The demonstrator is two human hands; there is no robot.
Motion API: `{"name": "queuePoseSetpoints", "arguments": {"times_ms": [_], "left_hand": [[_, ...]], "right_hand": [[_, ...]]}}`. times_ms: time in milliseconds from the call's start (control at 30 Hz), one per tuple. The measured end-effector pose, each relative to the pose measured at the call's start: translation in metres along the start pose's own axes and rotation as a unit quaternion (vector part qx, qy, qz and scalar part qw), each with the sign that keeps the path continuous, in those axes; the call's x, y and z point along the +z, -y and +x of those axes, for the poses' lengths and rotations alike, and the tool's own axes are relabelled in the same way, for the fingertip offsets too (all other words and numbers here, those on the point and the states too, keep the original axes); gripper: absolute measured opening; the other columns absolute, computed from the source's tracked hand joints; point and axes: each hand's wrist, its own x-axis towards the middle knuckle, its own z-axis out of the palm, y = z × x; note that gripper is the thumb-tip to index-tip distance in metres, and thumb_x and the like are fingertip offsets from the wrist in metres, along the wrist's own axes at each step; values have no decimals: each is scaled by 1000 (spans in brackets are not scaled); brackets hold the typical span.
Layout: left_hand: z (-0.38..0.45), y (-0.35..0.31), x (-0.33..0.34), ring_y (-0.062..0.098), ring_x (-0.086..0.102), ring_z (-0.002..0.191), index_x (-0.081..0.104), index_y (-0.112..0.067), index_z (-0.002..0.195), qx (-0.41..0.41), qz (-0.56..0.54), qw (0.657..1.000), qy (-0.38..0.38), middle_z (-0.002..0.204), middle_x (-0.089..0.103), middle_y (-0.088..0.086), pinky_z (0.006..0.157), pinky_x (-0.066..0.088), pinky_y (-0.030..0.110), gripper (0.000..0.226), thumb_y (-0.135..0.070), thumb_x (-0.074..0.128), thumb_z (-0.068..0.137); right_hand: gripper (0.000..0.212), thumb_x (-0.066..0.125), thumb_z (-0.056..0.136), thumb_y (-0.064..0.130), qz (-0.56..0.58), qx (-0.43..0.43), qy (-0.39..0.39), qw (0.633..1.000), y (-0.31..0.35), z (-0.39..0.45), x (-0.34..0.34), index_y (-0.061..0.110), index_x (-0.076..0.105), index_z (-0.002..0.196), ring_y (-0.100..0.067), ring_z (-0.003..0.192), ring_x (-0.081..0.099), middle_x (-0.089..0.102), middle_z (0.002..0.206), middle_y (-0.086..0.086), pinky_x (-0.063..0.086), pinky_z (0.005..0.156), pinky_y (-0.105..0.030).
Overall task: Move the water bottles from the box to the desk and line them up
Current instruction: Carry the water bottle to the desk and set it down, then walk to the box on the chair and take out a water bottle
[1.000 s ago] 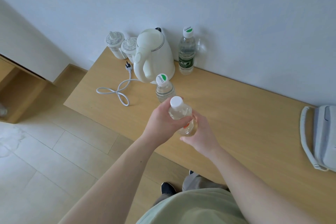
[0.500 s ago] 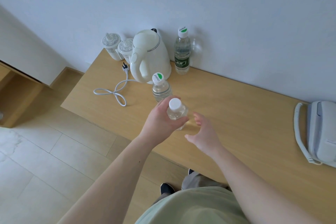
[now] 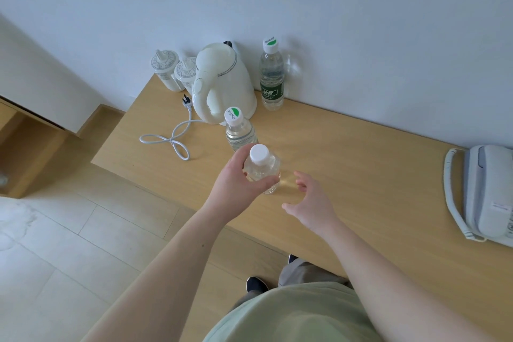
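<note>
We gripped the near bottle [image 3: 262,172] with our left hand [image 3: 238,183], fingers curled round its body below the white cap, its base on or just above the desk [image 3: 361,175]; we could not tell which. Our right hand [image 3: 311,203] hung just beside it, fingers loose and apart, holding nothing. A second bottle [image 3: 240,132] stood right behind it, a third bottle [image 3: 271,78] by the wall beside the kettle [image 3: 222,83].
</note>
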Motion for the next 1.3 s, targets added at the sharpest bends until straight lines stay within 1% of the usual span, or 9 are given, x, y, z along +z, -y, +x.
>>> {"name": "queuePoseSetpoints", "arguments": {"times_ms": [100,200,400,533,633,967,1033,1133,1300], "left_hand": [[-7,10,-1,-12,53,114,46,-47,133,-16,6,1000,1,124,58,-28,97,45,19,71,-38,87,76],[-13,25,-2,-3,60,110,46,-39,140,-63,29,998,8,124,59,-20,90,50,24,74,-42,85,77],[-16,44,1,8,65,96,58,-32,129,-150,98,979,96,111,68,-12,77,52,27,47,-49,72,88],[-19,55,4,13,68,94,61,-28,129,-142,108,975,136,101,73,-7,89,57,38,44,-50,67,91],[-25,63,4,12,70,96,61,-27,128,-135,108,971,168,103,72,-6,93,58,44,42,-49,65,92],[-55,85,14,13,73,94,64,-23,119,-103,104,956,255,103,74,-3,92,59,42,25,-34,60,97],[-62,87,21,15,73,94,64,-23,118,-99,111,948,283,103,74,-2,92,60,42,24,-35,61,97],[-70,91,33,18,73,98,64,-23,114,-109,128,930,328,104,74,2,92,60,41,23,-37,61,98],[-81,89,62,20,71,98,64,-19,114,-107,173,905,375,106,72,5,87,59,38,23,-36,58,100]], "right_hand": [[84,80,80,18,1,0,3,1000,-3,-2,-1,26,36,151,-8,117,47,45,135,5,37,88,-20],[82,80,80,17,8,2,0,1000,-7,-7,1,23,38,150,-9,118,49,46,133,3,38,89,-21],[72,80,82,17,32,18,-21,999,-15,-23,6,22,45,145,-13,114,54,51,128,1,44,84,-24],[55,75,87,23,53,45,-52,996,-17,-42,10,19,53,136,-14,107,58,57,123,0,46,77,-24],[44,70,90,23,62,58,-79,993,-17,-62,16,19,56,132,-12,100,61,60,119,2,47,78,-25],[37,61,96,33,92,129,-132,978,-32,-150,48,23,58,131,-5,97,59,61,114,11,43,74,-20],[35,60,95,33,113,150,-153,970,-39,-167,53,23,59,129,-3,93,59,62,113,13,43,73,-18],[34,60,95,34,138,181,-177,958,-53,-193,56,24,61,127,-7,103,60,61,112,13,42,78,-22],[37,58,94,34,183,231,-201,934,-77,-232,51,26,57,130,-5,93,61,60,119,7,43,68,-20]]}}
